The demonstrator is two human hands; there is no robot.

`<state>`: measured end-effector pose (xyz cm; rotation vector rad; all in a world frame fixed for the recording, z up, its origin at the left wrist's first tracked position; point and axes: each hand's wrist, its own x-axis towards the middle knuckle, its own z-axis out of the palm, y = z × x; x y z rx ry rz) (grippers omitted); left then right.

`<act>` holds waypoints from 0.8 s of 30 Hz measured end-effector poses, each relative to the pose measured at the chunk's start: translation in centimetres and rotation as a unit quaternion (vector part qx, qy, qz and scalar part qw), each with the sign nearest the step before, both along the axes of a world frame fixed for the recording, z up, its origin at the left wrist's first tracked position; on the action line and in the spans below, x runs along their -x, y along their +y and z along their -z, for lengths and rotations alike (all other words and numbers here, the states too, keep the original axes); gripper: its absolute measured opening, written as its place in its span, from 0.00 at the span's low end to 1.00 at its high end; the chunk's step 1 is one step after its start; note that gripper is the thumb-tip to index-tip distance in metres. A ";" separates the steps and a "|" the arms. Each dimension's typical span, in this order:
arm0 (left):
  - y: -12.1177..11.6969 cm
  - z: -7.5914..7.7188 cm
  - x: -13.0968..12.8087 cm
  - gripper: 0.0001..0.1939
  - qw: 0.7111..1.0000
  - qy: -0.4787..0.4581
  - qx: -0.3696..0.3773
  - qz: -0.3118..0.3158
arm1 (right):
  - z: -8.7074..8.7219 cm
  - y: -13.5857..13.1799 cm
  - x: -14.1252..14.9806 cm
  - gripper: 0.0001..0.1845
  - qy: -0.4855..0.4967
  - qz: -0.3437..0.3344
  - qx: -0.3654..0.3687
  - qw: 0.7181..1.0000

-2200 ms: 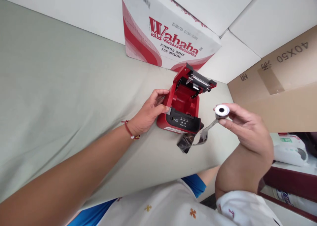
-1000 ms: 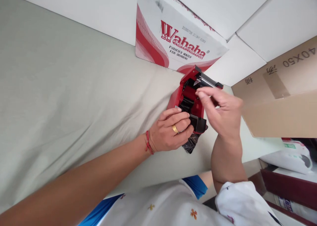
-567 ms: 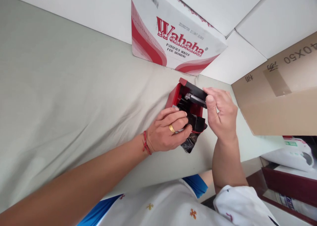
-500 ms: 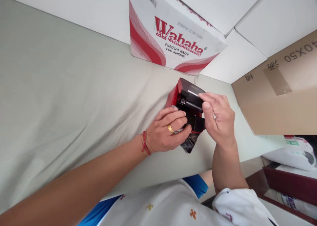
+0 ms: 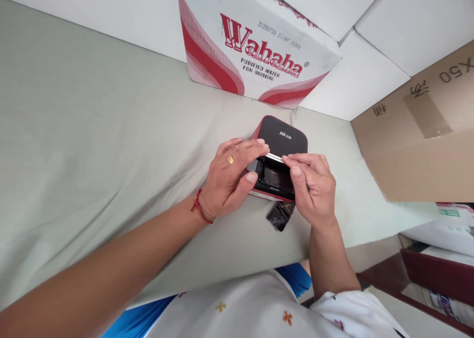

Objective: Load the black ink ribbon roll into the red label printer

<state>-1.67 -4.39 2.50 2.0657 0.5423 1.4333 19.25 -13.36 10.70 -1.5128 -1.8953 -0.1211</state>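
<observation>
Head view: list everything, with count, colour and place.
printer: 1, black and red, centre
crumpled strip: 1, black, by printer's near side
water carton: 1, white and red, behind printer
cardboard box: 1, brown, right
cloth: 1, greenish, under printer
wall: 1, white, back
shelf: 1, dark red, lower right
package: 1, white, right edge
unclear item: 1, white-purple, in shelf
ring: 1, gold, left of printer
bracelet: 1, red, below ring
shirt: 1, white, bottom
shorts: 1, blue, bottom
left hand: 1, printer's left
right hand: 1, printer's right
</observation>
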 end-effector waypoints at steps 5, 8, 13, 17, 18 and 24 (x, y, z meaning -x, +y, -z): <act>0.0 -0.8 0.0 0.23 0.997 -0.038 0.069 0.010 | 0.1 0.1 0.1 0.18 0.007 -0.008 0.004 1.000; 0.2 -0.9 -0.1 0.23 0.996 -0.045 0.075 0.012 | -0.1 0.2 0.3 0.17 0.009 -0.007 0.005 1.000; 0.6 -1.0 0.2 0.20 0.997 -0.037 0.064 0.036 | -0.9 -0.6 1.0 0.12 0.001 -0.019 0.018 1.000; 0.6 -1.0 0.3 0.18 0.990 -0.069 0.103 0.069 | -0.8 -2.0 2.4 0.11 -0.007 -0.081 0.010 0.997; 0.6 -0.9 0.3 0.17 0.986 -0.080 0.123 0.082 | -0.6 -2.3 2.7 0.11 -0.012 -0.086 0.003 0.996; 2.3 1.1 -0.3 0.37 0.947 -0.147 0.269 0.096 | 0.9 -3.2 3.6 0.14 -0.016 -0.083 -0.033 0.996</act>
